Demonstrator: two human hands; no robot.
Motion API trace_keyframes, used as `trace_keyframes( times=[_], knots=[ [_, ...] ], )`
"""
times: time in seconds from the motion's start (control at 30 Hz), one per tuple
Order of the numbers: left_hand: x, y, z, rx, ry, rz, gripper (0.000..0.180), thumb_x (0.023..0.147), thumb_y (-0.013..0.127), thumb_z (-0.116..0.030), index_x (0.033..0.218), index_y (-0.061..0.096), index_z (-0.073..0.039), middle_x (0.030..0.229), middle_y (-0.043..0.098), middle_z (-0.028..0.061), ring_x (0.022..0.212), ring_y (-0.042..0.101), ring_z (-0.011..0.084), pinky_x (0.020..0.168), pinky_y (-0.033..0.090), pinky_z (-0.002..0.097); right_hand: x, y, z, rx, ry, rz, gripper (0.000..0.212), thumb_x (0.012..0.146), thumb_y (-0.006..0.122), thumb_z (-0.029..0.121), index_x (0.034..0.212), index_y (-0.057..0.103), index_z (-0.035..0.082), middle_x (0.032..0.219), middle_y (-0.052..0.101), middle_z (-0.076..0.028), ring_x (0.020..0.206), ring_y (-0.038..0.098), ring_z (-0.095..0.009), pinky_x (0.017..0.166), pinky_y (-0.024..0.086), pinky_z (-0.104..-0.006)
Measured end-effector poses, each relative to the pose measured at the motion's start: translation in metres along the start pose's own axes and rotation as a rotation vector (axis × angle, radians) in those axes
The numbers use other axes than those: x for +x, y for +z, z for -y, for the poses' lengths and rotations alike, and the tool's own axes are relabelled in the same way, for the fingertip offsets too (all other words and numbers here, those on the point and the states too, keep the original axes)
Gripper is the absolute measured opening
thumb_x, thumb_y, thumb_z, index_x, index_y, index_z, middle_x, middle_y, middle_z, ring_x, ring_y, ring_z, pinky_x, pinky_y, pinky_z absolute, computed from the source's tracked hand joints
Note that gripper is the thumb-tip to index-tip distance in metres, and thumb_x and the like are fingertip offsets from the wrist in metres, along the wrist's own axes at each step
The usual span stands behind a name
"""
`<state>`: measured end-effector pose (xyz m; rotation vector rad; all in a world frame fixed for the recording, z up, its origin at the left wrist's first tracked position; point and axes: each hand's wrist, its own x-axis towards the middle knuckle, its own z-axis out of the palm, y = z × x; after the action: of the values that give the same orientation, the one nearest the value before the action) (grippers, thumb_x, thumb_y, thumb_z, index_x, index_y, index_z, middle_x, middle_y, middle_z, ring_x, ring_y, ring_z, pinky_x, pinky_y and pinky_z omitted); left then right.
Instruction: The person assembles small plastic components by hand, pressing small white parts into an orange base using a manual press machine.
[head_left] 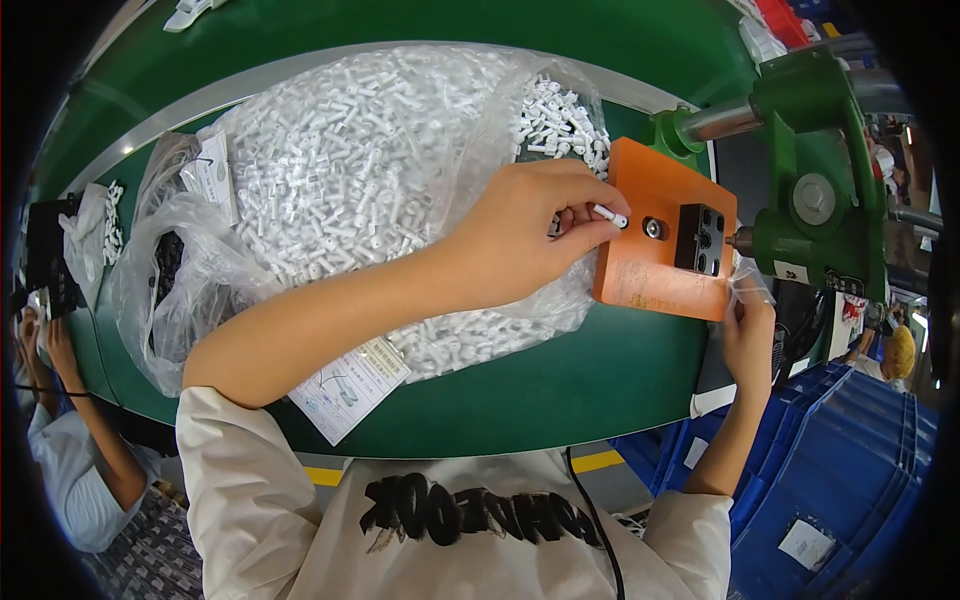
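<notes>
Between the thumb and fingertips of my left hand (pixel 545 225) is a small white plastic part (pixel 611 216) with a round, dark-centred end. It is held at the left edge of an orange block (pixel 660 285). Set into the block are a metal-lined hole (pixel 654 229) and a black fixture (pixel 700 239). My right hand (pixel 750 335) is closed beside the block's lower right corner, below a piece of clear plastic (pixel 750 287); what its fingers grip is hard to make out. A green press (pixel 815 200) stands right of the block, its metal tip close to the black fixture.
A large clear bag (pixel 340 170) of white parts covers much of the green table (pixel 480 400). More loose white parts (pixel 560 120) lie behind the block. A printed label (pixel 350 390) sits in front. Blue crates (pixel 840 480) are at lower right; another person (pixel 80 450) is at left.
</notes>
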<state>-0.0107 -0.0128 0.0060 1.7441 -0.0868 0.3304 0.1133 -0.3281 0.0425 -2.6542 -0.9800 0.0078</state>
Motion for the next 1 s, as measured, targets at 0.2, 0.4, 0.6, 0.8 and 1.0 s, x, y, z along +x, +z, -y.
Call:
trace_keyframes(
  times=[0.2,0.4,0.6,0.8,1.0],
  knots=[
    [0.000,0.001,-0.001,-0.003,-0.005,-0.002,0.016,0.086,0.072,-0.007,0.101,0.072,-0.003,0.089,0.067,0.0064,0.075,0.063,0.0139,0.071,0.052,0.0269,0.001,-0.003,0.001,-0.073,0.067,0.126,0.015,0.088,0.057,0.003,0.102,0.062,-0.002,0.078,0.059,-0.025,0.070,0.057,-0.042,0.063,0.043,-0.0463],
    [0.000,0.001,0.001,-0.024,0.006,-0.013,0.015,0.085,0.072,-0.007,0.100,0.072,-0.003,0.088,0.067,0.0066,0.074,0.063,0.0146,0.070,0.052,0.0273,-0.004,-0.006,0.005,-0.121,0.041,0.062,0.016,0.087,0.060,0.002,0.101,0.066,-0.002,0.072,0.060,-0.021,0.061,0.059,-0.036,0.057,0.044,-0.0402],
    [0.002,0.001,0.002,-0.012,0.015,-0.006,0.016,0.085,0.073,-0.006,0.100,0.072,-0.003,0.088,0.067,0.0070,0.073,0.063,0.0148,0.069,0.052,0.0276,-0.012,-0.014,0.007,-0.041,0.006,-0.153,0.011,0.083,0.068,-0.001,0.094,0.070,-0.002,0.071,0.063,-0.013,0.055,0.058,-0.017,0.053,0.043,-0.0280],
    [0.000,0.001,0.002,-0.009,-0.006,0.004,0.016,0.084,0.073,-0.005,0.100,0.072,-0.003,0.088,0.067,0.0065,0.073,0.062,0.0146,0.068,0.052,0.0275,-0.021,-0.013,0.016,0.007,0.055,-0.353,0.011,0.087,0.068,0.000,0.098,0.070,-0.002,0.078,0.068,-0.009,0.064,0.062,-0.014,0.060,0.048,-0.0255],
    [0.000,0.003,-0.002,-0.032,0.005,0.019,0.015,0.085,0.072,-0.005,0.100,0.072,-0.003,0.090,0.066,0.0068,0.073,0.062,0.0158,0.068,0.052,0.0276,-0.028,0.010,0.042,0.263,0.027,-0.719,0.012,0.089,0.063,-0.009,0.101,0.064,-0.009,0.093,0.068,-0.017,0.082,0.065,-0.021,0.076,0.053,-0.0293]
  ],
)
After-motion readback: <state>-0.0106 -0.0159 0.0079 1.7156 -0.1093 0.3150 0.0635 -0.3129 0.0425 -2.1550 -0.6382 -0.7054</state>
